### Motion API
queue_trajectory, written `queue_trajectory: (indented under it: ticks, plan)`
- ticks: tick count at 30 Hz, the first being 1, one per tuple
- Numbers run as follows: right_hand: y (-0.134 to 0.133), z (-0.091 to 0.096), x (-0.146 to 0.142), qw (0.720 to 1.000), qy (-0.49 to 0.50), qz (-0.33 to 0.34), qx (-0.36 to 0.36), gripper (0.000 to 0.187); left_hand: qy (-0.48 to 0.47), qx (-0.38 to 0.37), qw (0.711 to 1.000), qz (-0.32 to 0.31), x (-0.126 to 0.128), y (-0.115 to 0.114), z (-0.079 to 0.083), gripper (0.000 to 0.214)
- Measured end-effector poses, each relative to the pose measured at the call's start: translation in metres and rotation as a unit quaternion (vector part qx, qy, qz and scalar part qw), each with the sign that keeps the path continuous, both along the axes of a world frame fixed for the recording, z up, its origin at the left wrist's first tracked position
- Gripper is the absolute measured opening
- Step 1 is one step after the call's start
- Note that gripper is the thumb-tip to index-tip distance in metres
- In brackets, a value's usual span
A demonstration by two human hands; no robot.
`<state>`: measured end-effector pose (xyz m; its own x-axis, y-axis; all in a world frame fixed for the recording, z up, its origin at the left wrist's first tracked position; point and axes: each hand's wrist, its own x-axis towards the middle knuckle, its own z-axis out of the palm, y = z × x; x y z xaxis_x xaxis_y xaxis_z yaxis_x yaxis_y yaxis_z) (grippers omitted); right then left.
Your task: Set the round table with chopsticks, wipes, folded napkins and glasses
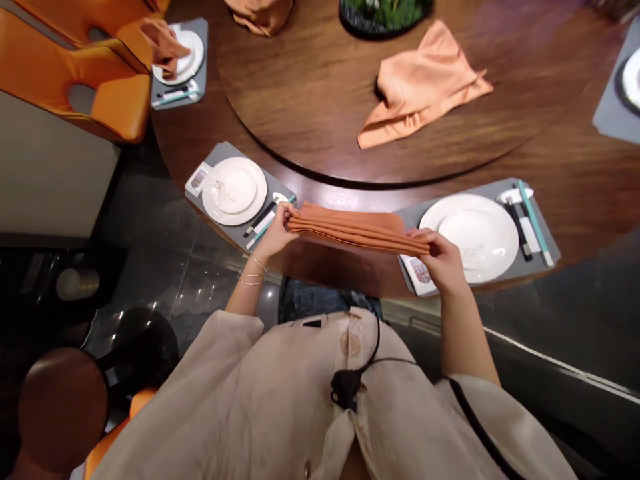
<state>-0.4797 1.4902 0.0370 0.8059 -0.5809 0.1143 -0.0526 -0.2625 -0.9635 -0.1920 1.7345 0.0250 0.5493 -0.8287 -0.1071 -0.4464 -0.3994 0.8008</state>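
Observation:
An orange cloth napkin (pixel 350 227), pleated into several narrow layers, is stretched level between my two hands above the table's near edge. My left hand (pixel 281 230) pinches its left end, close to the chopsticks of the left place setting. At the other end, my right hand (pixel 440 257) grips the pleats with thumb and fingers, over the edge of the right setting's white plates (pixel 480 240). Stacked white plates (pixel 234 191) also sit on the grey placemat (pixel 220 155) to the left.
A loose orange napkin (pixel 420 87) lies crumpled on the round turntable (pixel 300 120), near a dark bowl of greenery (pixel 383 17). Another set place with a folded napkin (pixel 167 50) is at the upper left, beside orange chairs (pixel 117 100).

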Motion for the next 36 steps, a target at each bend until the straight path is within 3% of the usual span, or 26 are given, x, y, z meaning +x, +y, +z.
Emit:
queue_trajectory:
  ticks: [3, 5, 7, 10, 12, 16, 18, 20, 23, 27, 29, 33, 36]
  plan:
    - [0.000, 0.005, 0.007, 0.984, 0.021, 0.015, -0.179, 0.004, -0.139, -0.001, 0.990, -0.023, 0.008, -0.030, -0.007, 0.034]
    - [0.011, -0.016, 0.012, 0.952, 0.051, 0.055, -0.297, 0.010, -0.255, 0.027, 0.967, -0.006, 0.016, -0.052, -0.028, 0.020]
    - [0.029, -0.053, 0.017, 0.920, 0.085, 0.143, -0.355, 0.024, -0.319, 0.071, 0.945, -0.011, 0.023, -0.070, -0.059, 0.016]
    - [0.062, -0.114, 0.021, 0.881, 0.153, 0.255, -0.368, 0.033, -0.319, 0.145, 0.933, -0.087, 0.026, -0.076, -0.108, 0.022]
    - [0.081, -0.145, 0.020, 0.870, 0.209, 0.271, -0.355, 0.034, -0.299, 0.173, 0.929, -0.133, 0.022, -0.070, -0.130, 0.026]
    - [0.096, -0.174, 0.012, 0.873, 0.276, 0.250, -0.316, 0.031, -0.266, 0.171, 0.937, -0.145, 0.011, -0.061, -0.142, 0.035]
    - [0.096, -0.176, 0.010, 0.874, 0.285, 0.247, -0.306, 0.031, -0.256, 0.157, 0.939, -0.168, 0.002, -0.061, -0.140, 0.038]
    - [0.094, -0.173, 0.010, 0.876, 0.279, 0.247, -0.307, 0.032, -0.241, 0.117, 0.928, -0.258, -0.010, -0.060, -0.138, 0.041]
    - [0.092, -0.169, 0.007, 0.888, 0.254, 0.241, -0.299, 0.035, -0.211, 0.052, 0.888, -0.406, -0.026, -0.054, -0.144, 0.061]
    - [0.085, -0.163, 0.005, 0.893, 0.229, 0.223, -0.316, 0.032, -0.230, 0.050, 0.883, -0.406, -0.030, -0.044, -0.164, 0.069]
    - [0.080, -0.150, 0.015, 0.885, 0.227, 0.217, -0.345, 0.028, -0.234, 0.049, 0.889, -0.390, -0.029, -0.040, -0.170, 0.069]
    - [0.070, -0.111, 0.081, 0.859, 0.229, 0.218, -0.402, 0.025, -0.200, 0.066, 0.905, -0.369, -0.036, -0.037, -0.178, 0.071]
    - [0.066, -0.106, 0.157, 0.828, 0.203, 0.286, -0.437, 0.028, -0.148, 0.100, 0.919, -0.353, -0.042, -0.037, -0.189, 0.064]
